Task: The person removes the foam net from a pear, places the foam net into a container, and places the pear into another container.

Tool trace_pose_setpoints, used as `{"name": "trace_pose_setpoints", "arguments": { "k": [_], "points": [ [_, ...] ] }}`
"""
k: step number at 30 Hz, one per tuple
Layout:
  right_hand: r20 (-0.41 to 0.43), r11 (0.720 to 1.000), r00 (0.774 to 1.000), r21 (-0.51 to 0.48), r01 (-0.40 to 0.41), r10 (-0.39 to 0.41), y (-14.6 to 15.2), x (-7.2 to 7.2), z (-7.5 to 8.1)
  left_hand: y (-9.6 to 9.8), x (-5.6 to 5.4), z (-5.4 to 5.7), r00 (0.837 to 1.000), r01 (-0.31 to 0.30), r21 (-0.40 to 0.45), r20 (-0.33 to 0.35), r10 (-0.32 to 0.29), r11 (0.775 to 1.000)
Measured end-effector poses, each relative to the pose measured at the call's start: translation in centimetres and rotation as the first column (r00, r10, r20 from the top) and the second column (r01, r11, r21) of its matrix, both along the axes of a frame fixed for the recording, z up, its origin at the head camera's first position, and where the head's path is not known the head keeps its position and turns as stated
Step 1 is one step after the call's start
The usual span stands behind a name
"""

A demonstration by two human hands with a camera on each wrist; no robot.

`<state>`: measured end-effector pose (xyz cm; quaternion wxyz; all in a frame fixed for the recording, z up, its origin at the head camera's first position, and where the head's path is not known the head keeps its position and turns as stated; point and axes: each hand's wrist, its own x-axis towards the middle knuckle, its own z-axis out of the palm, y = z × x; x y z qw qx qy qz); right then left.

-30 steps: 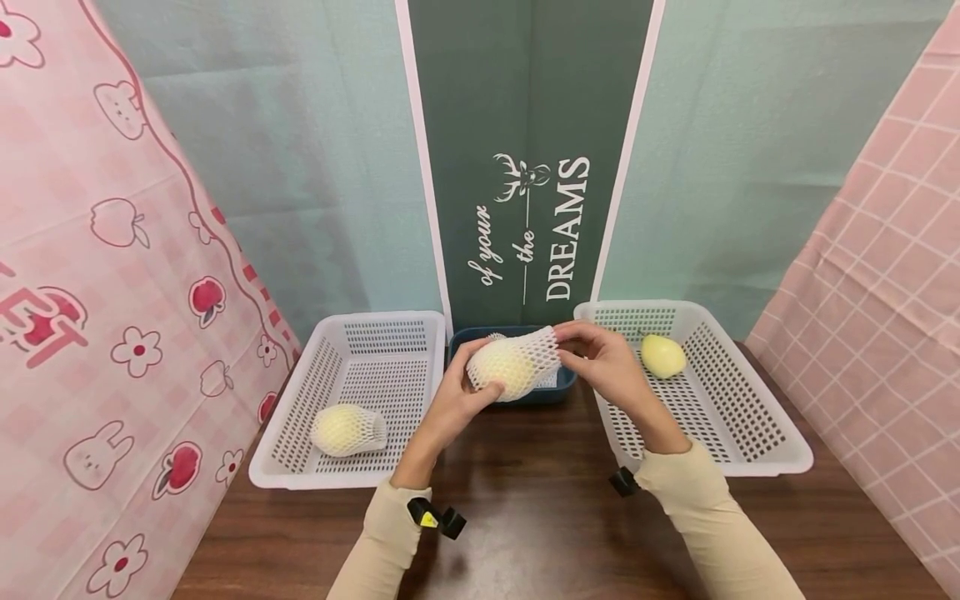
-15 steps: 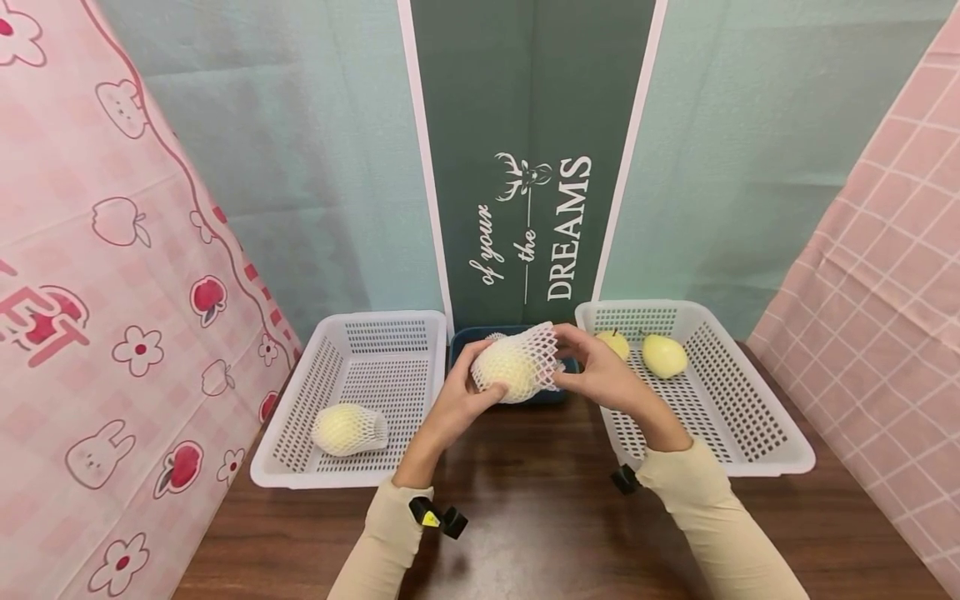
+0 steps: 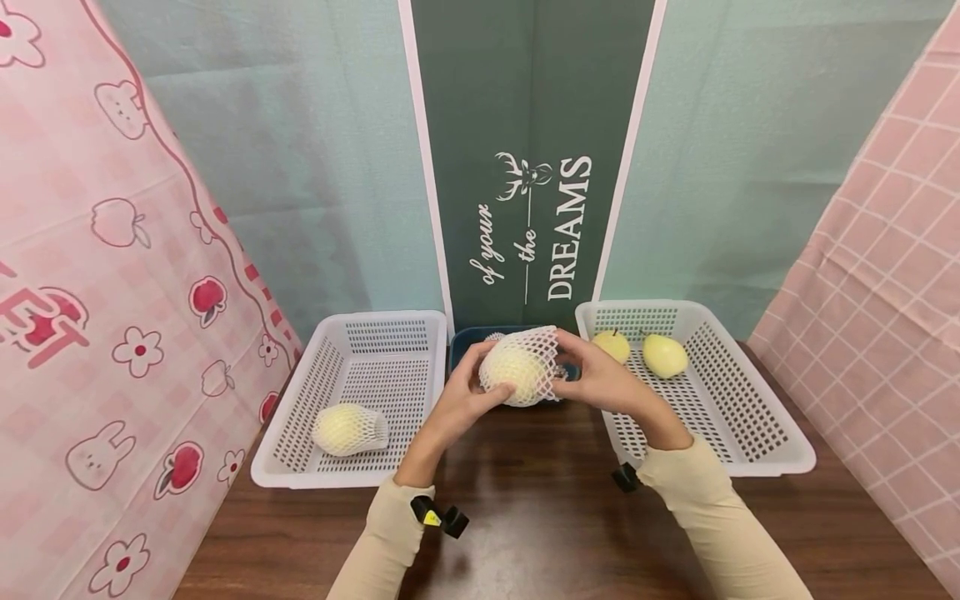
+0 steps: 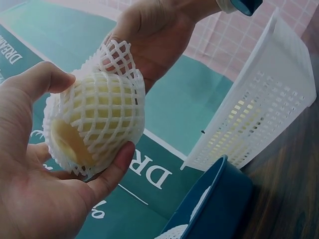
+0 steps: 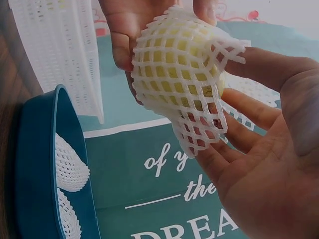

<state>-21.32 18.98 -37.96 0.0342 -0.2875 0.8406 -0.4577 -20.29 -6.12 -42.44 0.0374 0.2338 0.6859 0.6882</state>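
In the head view, above the middle of the surface's (image 3: 540,517) far edge, the left hand (image 3: 467,394) grips a yellow fruit (image 3: 516,372) in a foam net (image 3: 547,346); the right hand (image 3: 602,375) pinches the net's loose end. A left basket (image 3: 322,481) and right basket (image 3: 765,469) stand toward the far corners.

In the left wrist view, one end of the fruit shows bare beside the left palm.

In the right wrist view, white netting (image 5: 71,167) lies in a blue bin (image 5: 37,164).
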Motion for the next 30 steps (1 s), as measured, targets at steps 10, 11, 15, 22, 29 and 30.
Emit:
{"name": "trace_pose_setpoints", "arguments": {
  "k": [10,11,15,22,29,30],
  "points": [
    [0.023,0.999,0.999,0.010,-0.038,0.037,0.0,0.0,-0.2,0.1,0.1,0.1,1.000,-0.020,-0.029,-0.002,0.019,0.999],
    [0.024,0.999,0.999,0.008,-0.044,0.044,0.0,0.0,-0.2,0.1,0.1,0.0,1.000,-0.022,-0.032,-0.002,0.022,0.999],
    [0.020,0.997,0.997,-0.001,-0.079,0.079,0.2,0.1,-0.2,0.1,0.1,0.0,1.000,-0.021,-0.023,-0.004,0.021,1.000],
    [0.002,0.998,0.998,-0.002,-0.067,0.067,0.0,0.2,-0.4,0.3,0.1,0.1,1.000,-0.029,-0.016,-0.008,0.029,0.999],
    [-0.058,0.999,0.998,0.044,-0.004,0.007,-0.6,0.1,-0.9,0.6,0.2,0.1,1.000,-0.026,-0.032,0.013,0.026,0.999],
    [-0.065,0.999,0.998,0.044,-0.001,0.004,-0.6,0.1,-1.0,0.6,0.2,0.1,0.999,-0.029,-0.035,0.014,0.029,0.999]
  ]
}}
